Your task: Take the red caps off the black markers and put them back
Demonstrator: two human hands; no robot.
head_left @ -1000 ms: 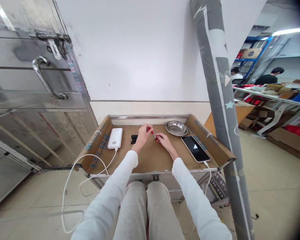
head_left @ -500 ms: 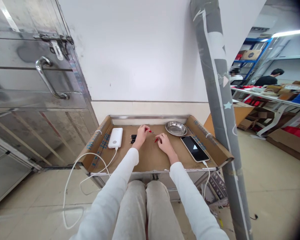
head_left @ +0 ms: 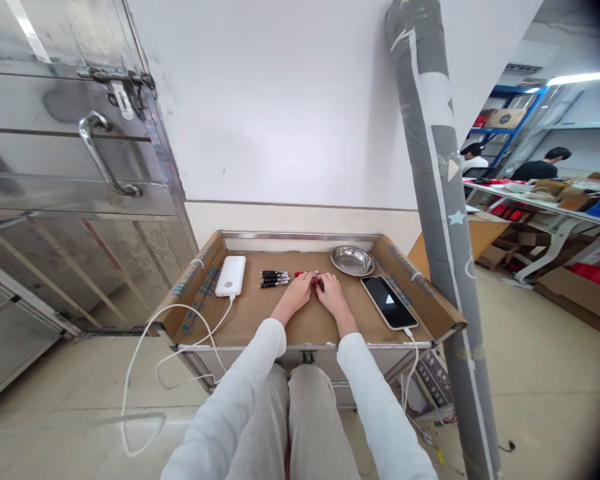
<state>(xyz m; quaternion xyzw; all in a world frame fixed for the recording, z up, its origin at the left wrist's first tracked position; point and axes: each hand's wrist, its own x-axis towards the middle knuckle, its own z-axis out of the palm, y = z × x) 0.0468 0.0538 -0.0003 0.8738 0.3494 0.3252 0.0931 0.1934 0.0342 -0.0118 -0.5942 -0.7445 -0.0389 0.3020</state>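
My left hand (head_left: pixel 300 292) and my right hand (head_left: pixel 331 293) meet over the middle of a cardboard-lined tabletop (head_left: pixel 300 327). The fingers of both are closed around a small red piece (head_left: pixel 316 281), seemingly a pen part, mostly hidden by the fingertips. Just beyond the fingers lies a red pen (head_left: pixel 300 273), partly covered by my left hand. Several black pens (head_left: pixel 274 279) with silvery ends lie side by side, left of my left hand. Behind my right hand, toward the back right, stands a round metal dish (head_left: pixel 353 261).
A white power bank (head_left: pixel 231 276) with a cable lies at the left. At the right is a phone (head_left: pixel 389 302), plugged into a white cable. Raised cardboard sides (head_left: pixel 420 287) border the tabletop. A thick grey wrapped roll (head_left: pixel 437 167) leans beside it. Two people sit farther off.
Both hands have drawn together and nearer to me; the left came away from beside the black pens, uncovering them. The red pieces, held apart before, are now close together.
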